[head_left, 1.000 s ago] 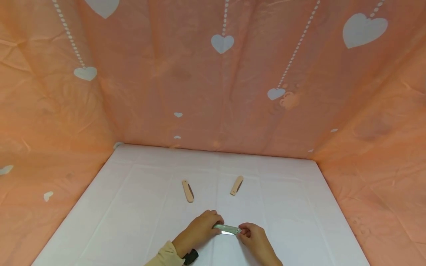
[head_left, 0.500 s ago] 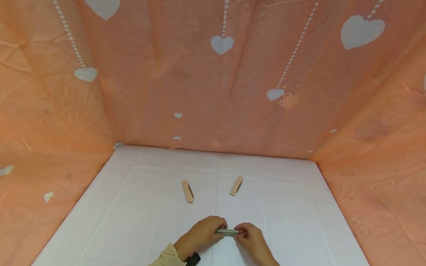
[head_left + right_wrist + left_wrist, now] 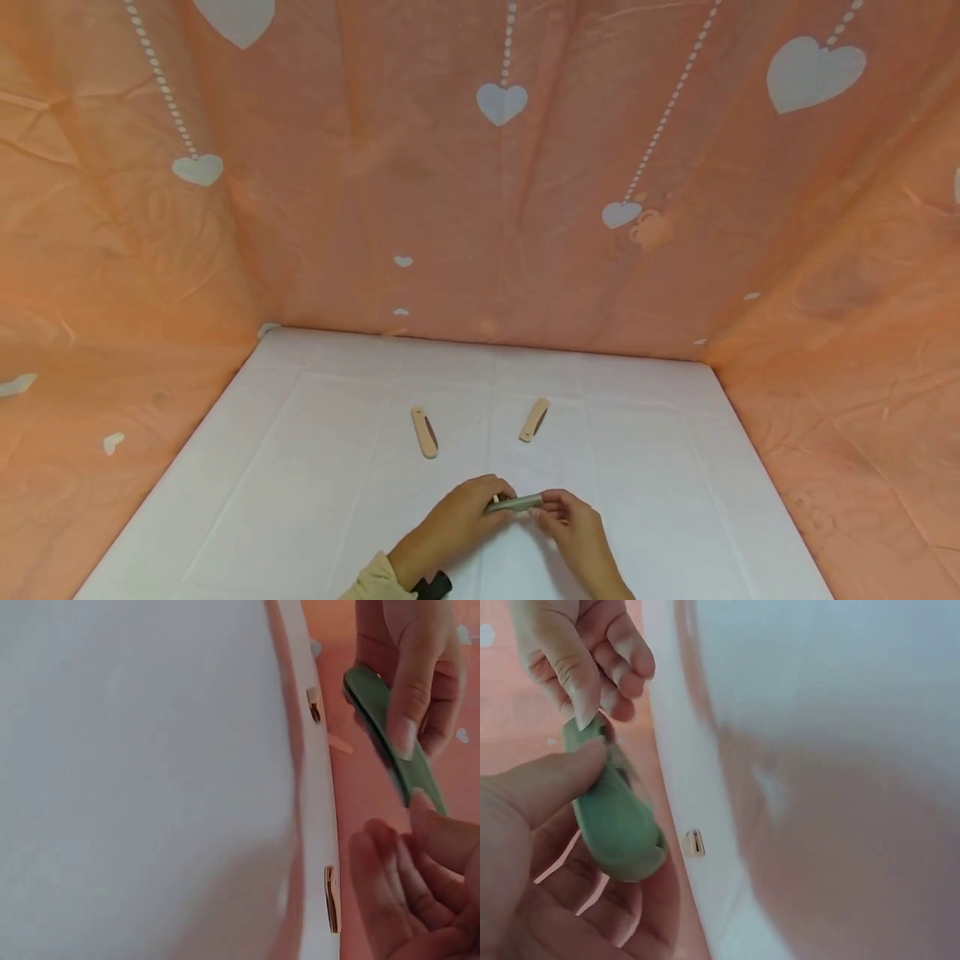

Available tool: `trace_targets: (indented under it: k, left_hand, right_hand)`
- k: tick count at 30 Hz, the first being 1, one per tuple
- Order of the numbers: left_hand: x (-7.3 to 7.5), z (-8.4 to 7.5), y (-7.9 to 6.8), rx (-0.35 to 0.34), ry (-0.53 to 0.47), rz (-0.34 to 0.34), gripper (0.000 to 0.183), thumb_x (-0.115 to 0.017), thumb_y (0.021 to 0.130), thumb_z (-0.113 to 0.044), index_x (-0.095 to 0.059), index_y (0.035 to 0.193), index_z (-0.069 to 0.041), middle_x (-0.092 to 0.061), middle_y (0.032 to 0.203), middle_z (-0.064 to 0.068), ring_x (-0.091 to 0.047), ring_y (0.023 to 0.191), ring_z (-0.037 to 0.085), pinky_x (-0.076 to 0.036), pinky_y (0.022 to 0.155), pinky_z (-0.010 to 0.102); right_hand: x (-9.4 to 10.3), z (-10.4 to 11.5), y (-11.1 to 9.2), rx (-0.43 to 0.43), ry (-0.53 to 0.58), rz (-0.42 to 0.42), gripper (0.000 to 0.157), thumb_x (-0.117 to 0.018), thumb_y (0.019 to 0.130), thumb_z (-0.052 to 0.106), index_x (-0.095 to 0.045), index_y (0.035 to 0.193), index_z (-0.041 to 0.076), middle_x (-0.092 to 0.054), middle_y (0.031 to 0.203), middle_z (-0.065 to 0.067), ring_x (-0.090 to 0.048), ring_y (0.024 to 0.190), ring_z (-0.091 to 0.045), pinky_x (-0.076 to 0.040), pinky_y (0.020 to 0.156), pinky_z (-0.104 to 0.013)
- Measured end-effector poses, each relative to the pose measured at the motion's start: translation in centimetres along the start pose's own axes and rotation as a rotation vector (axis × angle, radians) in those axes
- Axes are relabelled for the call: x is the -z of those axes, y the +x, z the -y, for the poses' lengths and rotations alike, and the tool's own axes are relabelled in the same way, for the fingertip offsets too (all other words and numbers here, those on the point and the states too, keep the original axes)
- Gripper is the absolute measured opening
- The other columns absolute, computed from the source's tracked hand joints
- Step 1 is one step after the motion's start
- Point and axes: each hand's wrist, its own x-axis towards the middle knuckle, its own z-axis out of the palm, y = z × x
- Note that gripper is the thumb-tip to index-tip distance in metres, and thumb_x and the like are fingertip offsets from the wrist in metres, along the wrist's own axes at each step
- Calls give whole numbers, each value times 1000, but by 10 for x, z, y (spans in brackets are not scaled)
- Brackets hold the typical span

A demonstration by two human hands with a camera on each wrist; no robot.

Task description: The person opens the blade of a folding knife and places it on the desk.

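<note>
My left hand (image 3: 463, 518) grips a small green folding knife (image 3: 522, 502), thumb along the handle and fingers behind it. At the knife's other end my right hand (image 3: 577, 532) pinches the tip between thumb and fingers, its remaining fingers loosely bent. In the left wrist view the handle (image 3: 619, 829) shows a rounded broad end and a blurred silvery strip along one side. From the right wrist, the green handle (image 3: 367, 690) appears slanted between both hands. The knife is held up above the white table (image 3: 315, 500).
Two beige, slotted pieces with a hole at one end lie farther back: the left beige piece (image 3: 423, 433) and the right beige piece (image 3: 533, 420). A peach curtain (image 3: 450, 208) with white hearts surrounds the table's back and sides.
The knife has turned in the hands, so the shiny blade visible earlier no longer shows in the head view. Both hands have lifted slightly. The beige pieces have not moved.
</note>
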Motion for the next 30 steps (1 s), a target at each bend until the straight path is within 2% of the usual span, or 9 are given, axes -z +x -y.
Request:
trace_targets:
  k: [6, 11, 14, 17, 23, 26, 30]
  left_hand:
    - [2, -3, 2, -69, -131, -38, 17, -60, 83, -31, -60, 98, -21, -54, 88, -15, -49, 73, -2, -43, 62, 15]
    - [6, -6, 5, -46, -312, -35, 23, -59, 83, -35, -60, 98, -19, -58, 90, -11, -55, 75, 1, -47, 63, 18]
    - [11, -10, 6, -11, -400, -54, 24, -60, 82, -36, -60, 99, -19, -59, 90, -8, -57, 76, 4, -48, 62, 20]
    - [15, -12, 7, 15, -440, -95, 25, -61, 81, -36, -59, 100, -20, -60, 89, -7, -58, 76, 6, -49, 60, 22]
    - [22, -16, 7, 70, -548, -159, 25, -64, 79, -32, -60, 99, -18, -60, 89, -4, -59, 77, 10, -49, 61, 25]
    - [30, -24, 5, 99, -632, -163, 23, -64, 80, -27, -59, 100, -16, -60, 89, 0, -60, 77, 13, -49, 62, 26]
    - [44, -37, 1, 87, -704, -161, 23, -63, 82, -19, -58, 102, -10, -60, 89, 6, -60, 77, 17, -49, 64, 28]
  right_hand:
    - [3, 8, 2, -90, 252, 47, 32, -65, 80, 20, -56, 97, -5, -63, 83, -13, -63, 74, -22, -52, 66, -29]
    - [8, 24, 6, -150, 434, 48, 28, -62, 82, 11, -54, 97, -11, -62, 85, -20, -63, 77, -26, -50, 71, -36]
    - [12, 40, 9, -156, 464, 32, 25, -62, 82, 10, -54, 93, -12, -62, 83, -22, -63, 74, -25, -50, 70, -36]
    - [13, 55, 13, -140, 472, 30, 24, -63, 81, 8, -54, 89, -12, -61, 81, -22, -63, 72, -24, -51, 70, -35]
    - [9, 52, 25, -80, 484, 108, 27, -65, 80, 13, -53, 89, -9, -62, 82, -18, -63, 74, -26, -51, 70, -35]
    - [7, 54, 28, -49, 466, 156, 30, -65, 80, 16, -53, 90, -9, -62, 82, -17, -63, 74, -26, -51, 69, -37]
    - [6, 63, 31, 1, 451, 203, 26, -63, 82, 14, -53, 91, -9, -62, 81, -16, -62, 73, -24, -51, 68, -37]
